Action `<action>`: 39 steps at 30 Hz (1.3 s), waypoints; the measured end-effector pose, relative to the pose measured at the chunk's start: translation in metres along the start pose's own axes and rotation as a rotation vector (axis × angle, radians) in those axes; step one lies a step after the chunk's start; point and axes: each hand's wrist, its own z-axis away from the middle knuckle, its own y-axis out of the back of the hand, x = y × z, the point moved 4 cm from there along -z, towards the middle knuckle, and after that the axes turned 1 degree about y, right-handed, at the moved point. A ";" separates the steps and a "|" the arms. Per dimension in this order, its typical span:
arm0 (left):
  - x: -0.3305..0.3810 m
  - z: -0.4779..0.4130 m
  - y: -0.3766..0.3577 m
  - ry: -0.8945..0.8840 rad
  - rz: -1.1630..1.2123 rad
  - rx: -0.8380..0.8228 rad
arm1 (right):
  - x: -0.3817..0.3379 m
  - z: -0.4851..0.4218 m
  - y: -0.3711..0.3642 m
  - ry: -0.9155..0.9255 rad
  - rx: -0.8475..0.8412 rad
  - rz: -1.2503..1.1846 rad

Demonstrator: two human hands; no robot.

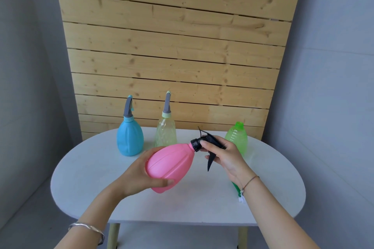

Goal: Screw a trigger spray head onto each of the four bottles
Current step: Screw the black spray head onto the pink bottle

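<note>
Left hand [139, 176]: fingers and thumb curled round the wide base of the pink ribbed plastic bottle [172, 166], held tilted.
Right hand [224, 157]: pinching the black plastic trigger spray head [206, 142] at the bottle's neck — tightness unclear.
Handling: likely empty, light, smooth, thin-walled — hold the base, turn at the collar.
Uncapped: translucent green plastic bottle [236, 139], just beyond the right hand.

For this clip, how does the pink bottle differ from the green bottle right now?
The pink bottle is held tilted by the left hand above the table; the green bottle stands upright on it. The pink bottle has a black spray head at its neck, gripped by the right hand; the green bottle's neck is bare. Pink is opaque, green see-through. Both narrow to a neck.
</note>
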 end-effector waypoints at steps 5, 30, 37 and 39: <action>0.005 0.003 -0.003 -0.002 0.101 -0.024 | 0.001 0.001 0.002 -0.023 0.055 -0.115; 0.004 -0.005 -0.023 0.271 0.781 -0.059 | -0.008 -0.002 -0.016 0.239 0.029 -0.169; 0.010 -0.006 -0.028 0.188 0.651 -0.083 | 0.000 -0.004 -0.013 0.192 0.111 -0.218; 0.008 -0.005 -0.029 0.254 0.619 -0.119 | 0.000 -0.004 -0.013 0.198 0.113 -0.203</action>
